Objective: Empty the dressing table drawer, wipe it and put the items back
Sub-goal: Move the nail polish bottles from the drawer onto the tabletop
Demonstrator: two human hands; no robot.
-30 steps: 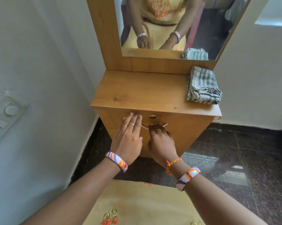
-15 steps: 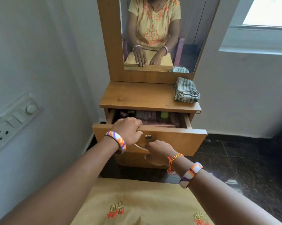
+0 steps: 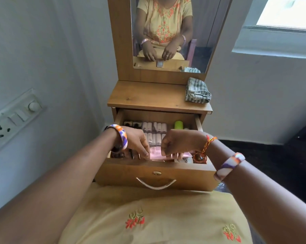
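The wooden dressing table drawer (image 3: 155, 175) stands pulled far out toward me, full of items. Rows of small white and dark tubes (image 3: 154, 132) lie at its back beside a green bottle (image 3: 178, 124). At the front lies a pink packet (image 3: 157, 154). My left hand (image 3: 136, 143) and my right hand (image 3: 176, 143) both reach into the drawer, and their fingertips pinch the pink packet from either side. A small brown round item (image 3: 199, 157) sits at the front right corner. A folded striped grey cloth (image 3: 198, 91) lies on the table top (image 3: 148, 95) at the right.
A mirror (image 3: 169, 32) rises behind the table top and reflects me. The white wall at the left carries a switch and socket panel (image 3: 13, 118). Dark tiled floor (image 3: 265, 162) lies to the right. My lap in yellow fabric (image 3: 154, 219) touches the drawer front.
The drawer went from closed to fully pulled out. Both hands left the handle and drawer front and reached inside onto the pink packet.
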